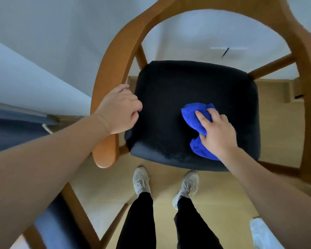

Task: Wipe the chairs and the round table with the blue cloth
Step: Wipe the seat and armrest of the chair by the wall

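Your right hand clutches the bunched blue cloth against the chair's black seat (right of centre), fingers curled round it. Your left hand grips the wooden armrest, fingers wrapped over its edge.

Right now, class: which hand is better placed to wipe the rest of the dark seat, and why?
The right hand: it holds the blue cloth bunched on the seat. The left hand grips the wooden armrest, with no cloth.
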The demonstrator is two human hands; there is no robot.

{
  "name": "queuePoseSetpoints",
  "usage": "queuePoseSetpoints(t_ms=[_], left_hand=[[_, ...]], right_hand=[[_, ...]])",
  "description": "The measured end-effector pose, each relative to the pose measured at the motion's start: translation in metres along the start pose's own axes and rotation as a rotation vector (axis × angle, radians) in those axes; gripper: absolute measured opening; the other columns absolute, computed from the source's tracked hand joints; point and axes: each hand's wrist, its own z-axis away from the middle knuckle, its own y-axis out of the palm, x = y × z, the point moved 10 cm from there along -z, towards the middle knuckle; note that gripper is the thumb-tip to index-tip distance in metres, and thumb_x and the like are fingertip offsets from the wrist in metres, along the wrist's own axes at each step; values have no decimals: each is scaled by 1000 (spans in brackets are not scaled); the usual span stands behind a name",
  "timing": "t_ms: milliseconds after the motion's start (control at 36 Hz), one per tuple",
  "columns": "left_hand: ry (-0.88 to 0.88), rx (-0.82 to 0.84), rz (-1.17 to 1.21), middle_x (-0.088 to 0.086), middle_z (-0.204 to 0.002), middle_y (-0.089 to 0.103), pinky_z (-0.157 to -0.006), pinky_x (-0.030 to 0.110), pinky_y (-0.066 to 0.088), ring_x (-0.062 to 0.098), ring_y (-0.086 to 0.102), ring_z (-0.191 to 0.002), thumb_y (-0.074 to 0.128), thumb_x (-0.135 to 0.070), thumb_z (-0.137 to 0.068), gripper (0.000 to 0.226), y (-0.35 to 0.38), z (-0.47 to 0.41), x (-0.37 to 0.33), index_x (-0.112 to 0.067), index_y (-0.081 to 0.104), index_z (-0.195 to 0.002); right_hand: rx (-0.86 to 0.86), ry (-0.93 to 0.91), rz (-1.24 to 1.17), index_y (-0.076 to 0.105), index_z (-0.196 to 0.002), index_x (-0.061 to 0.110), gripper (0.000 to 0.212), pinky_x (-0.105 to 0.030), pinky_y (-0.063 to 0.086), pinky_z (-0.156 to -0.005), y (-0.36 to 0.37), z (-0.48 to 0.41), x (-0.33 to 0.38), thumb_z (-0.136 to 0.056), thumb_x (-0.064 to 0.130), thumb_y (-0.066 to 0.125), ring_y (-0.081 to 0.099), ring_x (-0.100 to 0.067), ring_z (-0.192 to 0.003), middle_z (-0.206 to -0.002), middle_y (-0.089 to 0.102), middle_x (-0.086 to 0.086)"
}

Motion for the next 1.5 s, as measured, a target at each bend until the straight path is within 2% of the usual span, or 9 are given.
queuePoseSetpoints(t_ms=[222, 361, 528, 694, 833, 944, 1028, 1333, 1500], left_hand=[[-282, -217, 126, 4, -95, 65, -89, 39, 37, 26, 56, -94, 47, -19, -82, 22, -24, 78, -1, -14, 67, -89], [-401, -308, 118, 10, -97, 62, -80, 38, 35, 31, 54, -90, 56, -11, -78, 19, -8, 114, 0, -11, 68, -93], [-499, -394, 171, 14, -94, 56, -76, 40, 37, 33, 51, -85, 51, -8, -77, 22, 1, 122, -1, -7, 66, -94], [-502, -411, 196, 13, -91, 55, -76, 33, 30, 31, 50, -82, 46, -12, -77, 26, 5, 124, 3, -8, 67, -92], [-472, -370, 221, 11, -88, 55, -76, 33, 30, 29, 49, -81, 46, -13, -78, 25, 7, 123, 3, -10, 67, -92], [-475, -343, 239, 9, -89, 55, -77, 34, 30, 28, 49, -82, 47, -14, -80, 23, 8, 123, 4, -12, 67, -93], [-471, -335, 250, 8, -89, 55, -78, 32, 28, 26, 48, -83, 46, -15, -81, 23, 9, 122, 4, -13, 66, -92], [-433, -369, 274, 4, -85, 54, -76, 31, 28, 22, 45, -81, 51, -11, -76, 21, 12, 122, 5, -15, 68, -88], [-428, -389, 289, 3, -84, 54, -75, 32, 28, 21, 45, -80, 50, -12, -75, 22, 13, 123, 8, -16, 68, -87]], right_hand=[[32, -228, 207, 43, -142, 16, 80, -46, 47, -72, 8, -34, 47, -72, 33, 78, 49, -40, -87, -139, 39, -25], [206, -366, 232, 20, -151, 17, 68, -48, 35, -97, 53, -22, 89, -95, 46, 45, 38, -39, -117, -155, 17, -16], [83, -136, -140, 7, -153, 13, 102, -40, 48, -91, 35, -32, 62, -80, 37, 73, 55, -34, -109, -149, 19, -17], [327, 131, -189, 3, -152, 33, 110, -57, 26, -109, 66, -62, 37, -69, 65, 68, 17, -40, -141, -160, 1, -8], [325, -22, -131, 8, -152, 24, 94, -38, 47, -79, 69, -49, 66, -80, 36, 68, 55, -32, -111, -140, 45, -6], [161, -167, 58, 16, -152, 19, 87, -38, 47, -70, 52, -37, 84, -82, 27, 67, 56, -29, -96, -121, 56, -7], [37, -185, 155, 16, -152, 14, 90, -42, 46, -75, 32, -60, 92, -81, 26, 70, 55, -32, -99, -126, 54, -11], [246, -140, 67, 6, -153, 34, 100, -51, 31, -105, 64, -86, 92, -76, 69, 59, 30, -37, -130, -151, 20, -11], [164, -156, 92, 30, -149, 24, 78, -45, 45, -77, 80, -46, 120, -81, 36, 65, 52, -36, -96, -132, 46, -11]])
